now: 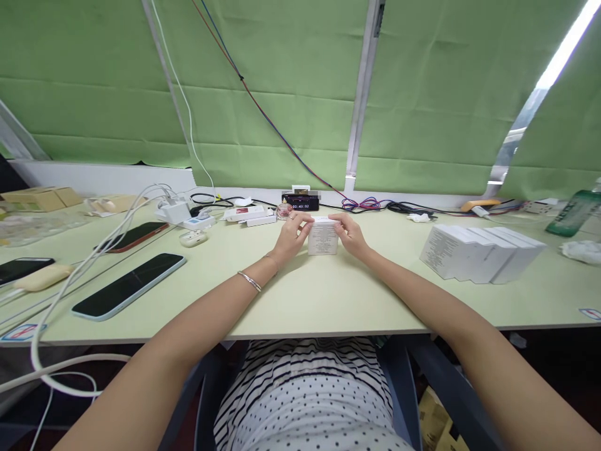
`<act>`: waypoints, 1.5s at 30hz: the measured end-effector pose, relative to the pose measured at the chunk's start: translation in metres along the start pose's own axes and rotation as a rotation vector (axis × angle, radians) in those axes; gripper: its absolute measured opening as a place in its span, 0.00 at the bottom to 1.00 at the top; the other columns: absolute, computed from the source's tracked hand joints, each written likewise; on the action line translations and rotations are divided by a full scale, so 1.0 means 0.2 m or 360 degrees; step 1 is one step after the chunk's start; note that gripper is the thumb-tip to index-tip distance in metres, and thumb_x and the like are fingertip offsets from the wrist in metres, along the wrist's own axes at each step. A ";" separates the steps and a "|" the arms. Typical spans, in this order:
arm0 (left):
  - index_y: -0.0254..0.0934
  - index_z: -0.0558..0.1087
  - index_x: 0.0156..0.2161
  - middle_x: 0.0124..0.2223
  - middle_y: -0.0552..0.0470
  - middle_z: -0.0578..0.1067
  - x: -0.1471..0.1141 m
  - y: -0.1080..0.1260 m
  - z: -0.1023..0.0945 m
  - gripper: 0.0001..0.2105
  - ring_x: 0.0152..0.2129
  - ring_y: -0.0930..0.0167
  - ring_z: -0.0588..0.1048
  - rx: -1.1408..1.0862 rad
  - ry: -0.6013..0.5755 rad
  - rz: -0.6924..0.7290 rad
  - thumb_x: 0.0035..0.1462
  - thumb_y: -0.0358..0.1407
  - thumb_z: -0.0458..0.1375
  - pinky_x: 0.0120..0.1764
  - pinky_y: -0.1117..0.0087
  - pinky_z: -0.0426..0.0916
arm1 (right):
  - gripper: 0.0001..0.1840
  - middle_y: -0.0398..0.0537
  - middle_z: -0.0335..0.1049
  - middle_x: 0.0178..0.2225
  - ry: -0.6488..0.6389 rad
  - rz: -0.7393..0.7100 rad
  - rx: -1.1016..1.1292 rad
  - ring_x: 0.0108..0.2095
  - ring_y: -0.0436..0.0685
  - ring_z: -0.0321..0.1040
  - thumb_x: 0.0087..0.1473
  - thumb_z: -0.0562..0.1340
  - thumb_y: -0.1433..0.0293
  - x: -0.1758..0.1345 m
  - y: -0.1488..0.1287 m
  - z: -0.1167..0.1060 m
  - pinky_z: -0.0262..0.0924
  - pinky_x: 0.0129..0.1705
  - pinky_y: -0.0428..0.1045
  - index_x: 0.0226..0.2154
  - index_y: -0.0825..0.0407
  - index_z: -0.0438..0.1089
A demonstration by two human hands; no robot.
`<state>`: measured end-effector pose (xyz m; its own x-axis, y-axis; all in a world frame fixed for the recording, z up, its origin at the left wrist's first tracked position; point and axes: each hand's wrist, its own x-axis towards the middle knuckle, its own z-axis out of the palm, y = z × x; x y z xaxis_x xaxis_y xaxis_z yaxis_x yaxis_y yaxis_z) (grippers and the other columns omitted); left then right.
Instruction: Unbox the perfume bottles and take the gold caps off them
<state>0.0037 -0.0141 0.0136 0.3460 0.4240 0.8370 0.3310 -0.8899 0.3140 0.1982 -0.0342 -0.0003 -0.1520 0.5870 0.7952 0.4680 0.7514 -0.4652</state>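
Note:
A small white box (323, 239) with fine grey print on its near face stands upright on the pale table, straight ahead of me. My left hand (292, 237) grips its left side near the top, thumb and fingers curled against the edge. On the opposite side, my right hand (351, 234) holds the upper right edge in the same way. The far face of the box is hidden. To the right, a row of similar white boxes (483, 254) stands close together, printed sides partly showing.
A phone (129, 287) and a red-edged phone (136, 237) lie at left among white cables (101, 244). Behind the box, a timer display (300, 203) stands by the wall. A green bottle (573, 213) is at far right, and dark cables (410, 208) run along the back edge.

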 end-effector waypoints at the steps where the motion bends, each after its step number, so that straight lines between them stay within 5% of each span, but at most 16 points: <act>1: 0.38 0.66 0.37 0.40 0.48 0.67 0.00 0.00 0.00 0.06 0.40 0.70 0.67 0.0016 -0.0010 -0.0010 0.58 0.34 0.48 0.34 0.71 0.70 | 0.17 0.51 0.64 0.42 -0.0035 -0.0031 -0.0024 0.41 0.55 0.63 0.55 0.52 0.60 0.00 0.00 0.00 0.62 0.35 0.49 0.43 0.50 0.64; 9: 0.40 0.65 0.44 0.44 0.47 0.64 0.00 -0.01 0.01 0.14 0.42 0.69 0.67 0.0178 -0.0144 -0.0130 0.55 0.25 0.45 0.38 0.67 0.67 | 0.13 0.48 0.58 0.33 -0.0233 -0.0025 -0.0426 0.31 0.54 0.60 0.50 0.57 0.65 0.04 -0.09 -0.04 0.61 0.32 0.50 0.39 0.52 0.65; 15: 0.41 0.46 0.59 0.48 0.44 0.65 -0.06 -0.01 0.05 0.29 0.42 0.65 0.69 0.0431 -0.0723 -0.0291 0.53 0.30 0.48 0.39 0.64 0.66 | 0.11 0.48 0.54 0.33 -0.0307 0.0192 -0.0963 0.29 0.54 0.60 0.51 0.56 0.67 -0.06 -0.26 -0.19 0.58 0.30 0.49 0.38 0.52 0.63; 19: 0.34 0.48 0.59 0.45 0.41 0.70 -0.07 -0.01 0.06 0.28 0.41 0.60 0.70 0.0583 -0.1028 -0.0399 0.53 0.35 0.49 0.42 0.60 0.64 | 0.12 0.47 0.55 0.33 -0.0230 0.0396 -0.1326 0.24 0.51 0.57 0.51 0.55 0.64 -0.19 -0.30 -0.37 0.53 0.23 0.47 0.38 0.51 0.64; 24: 0.36 0.56 0.55 0.46 0.42 0.70 -0.07 -0.02 0.05 0.22 0.44 0.60 0.68 0.0604 -0.1093 -0.0383 0.54 0.37 0.48 0.45 0.60 0.61 | 0.14 0.47 0.54 0.32 -0.0022 0.0541 -0.1767 0.21 0.49 0.51 0.51 0.54 0.63 -0.35 -0.28 -0.60 0.47 0.22 0.46 0.38 0.51 0.65; 29: 0.37 0.66 0.46 0.47 0.43 0.68 -0.07 -0.03 0.05 0.15 0.45 0.61 0.66 0.0618 -0.1170 -0.0336 0.56 0.38 0.45 0.47 0.59 0.59 | 0.13 0.55 0.57 0.35 0.0249 0.0394 -0.2192 0.35 0.62 0.53 0.49 0.56 0.64 -0.48 -0.22 -0.72 0.49 0.32 0.53 0.35 0.53 0.68; 33: 0.37 0.66 0.46 0.47 0.42 0.68 -0.07 -0.03 0.05 0.15 0.46 0.61 0.66 0.0636 -0.1206 -0.0325 0.56 0.38 0.44 0.48 0.58 0.59 | 0.12 0.60 0.55 0.45 0.0361 0.0378 -0.2298 0.45 0.69 0.46 0.49 0.55 0.63 -0.51 -0.18 -0.74 0.44 0.38 0.59 0.31 0.54 0.67; 40: 0.38 0.66 0.46 0.48 0.44 0.68 -0.06 -0.01 0.04 0.15 0.46 0.63 0.66 0.0673 -0.1227 -0.0343 0.57 0.38 0.44 0.48 0.61 0.59 | 0.12 0.61 0.56 0.45 0.0340 0.0457 -0.2298 0.46 0.69 0.45 0.50 0.54 0.65 -0.49 -0.14 -0.76 0.43 0.40 0.60 0.34 0.54 0.66; 45: 0.38 0.64 0.49 0.50 0.44 0.67 -0.06 -0.03 0.04 0.18 0.48 0.62 0.65 0.0783 -0.1195 -0.0462 0.56 0.41 0.47 0.48 0.61 0.59 | 0.18 0.60 0.53 0.50 0.0351 0.0102 -0.2288 0.51 0.69 0.45 0.51 0.55 0.64 -0.54 -0.19 -0.71 0.41 0.46 0.62 0.45 0.53 0.63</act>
<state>0.0049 -0.0122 -0.0019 0.6101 0.7682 0.1941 0.7673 -0.6339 0.0970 0.3218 -0.1689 -0.0137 -0.0257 0.4504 0.8925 0.9389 -0.2956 0.1762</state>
